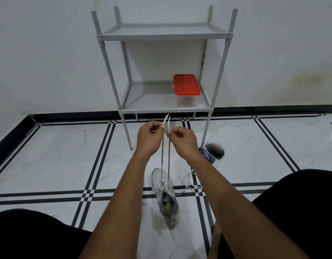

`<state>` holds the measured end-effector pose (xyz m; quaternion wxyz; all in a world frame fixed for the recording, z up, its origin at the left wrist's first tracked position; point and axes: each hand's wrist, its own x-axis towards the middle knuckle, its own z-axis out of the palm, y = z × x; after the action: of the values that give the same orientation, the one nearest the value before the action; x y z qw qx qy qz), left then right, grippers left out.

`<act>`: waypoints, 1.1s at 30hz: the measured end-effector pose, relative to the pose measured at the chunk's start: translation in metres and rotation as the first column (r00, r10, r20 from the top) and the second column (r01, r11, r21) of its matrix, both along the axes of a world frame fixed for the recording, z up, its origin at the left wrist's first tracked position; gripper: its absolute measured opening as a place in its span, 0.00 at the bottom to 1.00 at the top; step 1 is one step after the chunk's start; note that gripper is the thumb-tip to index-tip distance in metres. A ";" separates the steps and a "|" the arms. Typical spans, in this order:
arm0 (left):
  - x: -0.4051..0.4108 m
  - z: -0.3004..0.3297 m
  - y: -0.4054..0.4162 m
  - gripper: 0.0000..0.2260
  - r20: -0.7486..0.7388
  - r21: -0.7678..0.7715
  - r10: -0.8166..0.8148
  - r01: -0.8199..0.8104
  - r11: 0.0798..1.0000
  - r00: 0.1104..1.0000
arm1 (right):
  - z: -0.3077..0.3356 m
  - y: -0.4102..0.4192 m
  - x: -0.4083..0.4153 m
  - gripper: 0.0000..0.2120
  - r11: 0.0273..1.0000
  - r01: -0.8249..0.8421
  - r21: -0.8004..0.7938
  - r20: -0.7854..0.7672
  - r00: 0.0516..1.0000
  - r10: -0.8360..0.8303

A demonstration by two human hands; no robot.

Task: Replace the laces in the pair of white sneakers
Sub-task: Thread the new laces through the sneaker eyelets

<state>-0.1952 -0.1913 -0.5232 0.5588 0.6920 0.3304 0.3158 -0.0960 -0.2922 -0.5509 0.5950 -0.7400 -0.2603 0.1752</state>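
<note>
Behind the sneaker point(164, 195), a rack point(162, 32) holds a red-lidded box point(186, 85).

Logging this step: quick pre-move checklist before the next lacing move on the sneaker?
1. Left hand pinches one lace end: ok.
2. Right hand pinches the other lace end: ok.
3. Both strands run down taut to the sneaker, uncrossed: ok.
4. Ends level with each other: ok, roughly.
5. Lace through every eyelet: cannot tell, too small.
6. Loose white lace on the floor right of the sneaker, clear of the strands: ok.
</note>
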 end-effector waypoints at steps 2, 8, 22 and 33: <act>0.000 0.001 -0.001 0.03 0.015 0.000 0.005 -0.005 1.000 1.000 | 0.003 0.001 0.000 0.06 1.000 0.005 0.026 -0.012 1.000 -0.005; 0.001 0.004 -0.004 0.05 0.024 -0.042 -0.004 0.005 0.999 1.000 | 0.010 0.000 0.001 0.06 0.999 0.013 0.042 0.000 1.000 -0.013; -0.007 -0.046 0.003 0.04 -0.058 -0.112 0.054 -0.060 0.992 0.997 | -0.020 -0.005 0.004 0.05 0.998 0.029 -0.057 -0.142 0.989 -0.037; -0.043 -0.194 -0.017 0.03 -0.537 -0.460 -0.234 -0.049 0.887 0.811 | -0.156 -0.039 -0.029 0.10 0.753 -0.255 -0.606 -0.320 0.945 0.062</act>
<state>-0.2384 -0.2085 -0.7167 0.5920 0.6209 0.5133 -0.0236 -0.1246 -0.3316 -0.7068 0.3206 -0.8405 -0.1604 0.4063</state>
